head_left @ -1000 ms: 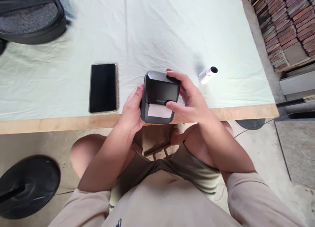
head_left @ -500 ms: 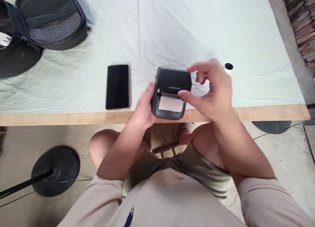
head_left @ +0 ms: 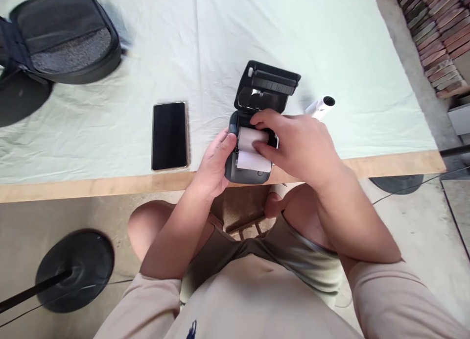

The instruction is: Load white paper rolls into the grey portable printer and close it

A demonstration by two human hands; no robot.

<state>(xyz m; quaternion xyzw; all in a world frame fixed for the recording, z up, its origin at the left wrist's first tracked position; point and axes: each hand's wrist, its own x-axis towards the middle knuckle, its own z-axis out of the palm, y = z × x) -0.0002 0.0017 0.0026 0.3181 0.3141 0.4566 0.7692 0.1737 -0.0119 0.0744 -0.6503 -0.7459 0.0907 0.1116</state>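
Observation:
A small dark printer (head_left: 249, 175) is held over the table's front edge, its black lid (head_left: 270, 84) swung up and away from me. Inside it lies a white paper roll (head_left: 250, 138), with a strip of paper hanging over the front. My left hand (head_left: 215, 165) grips the printer's left side, thumb near the upper edge. My right hand (head_left: 301, 143) reaches into the open compartment from the right, thumb and forefinger closed around the paper roll. Behind the right hand a white tube-like roll (head_left: 322, 106) with a dark hollow end rests on the cloth.
A phone (head_left: 170, 136) with a dark screen lies left of the printer. An open black case (head_left: 69, 37) is at the far left. Pale cloth (head_left: 220, 30) covers the table, with a bare wooden front edge (head_left: 110, 188). Round black bases stand on the floor.
The printer's lid has gone from closed to raised, exposing the roll inside. My right hand has moved from the lid into the compartment. The view has shifted slightly, showing more of the white tube-like roll.

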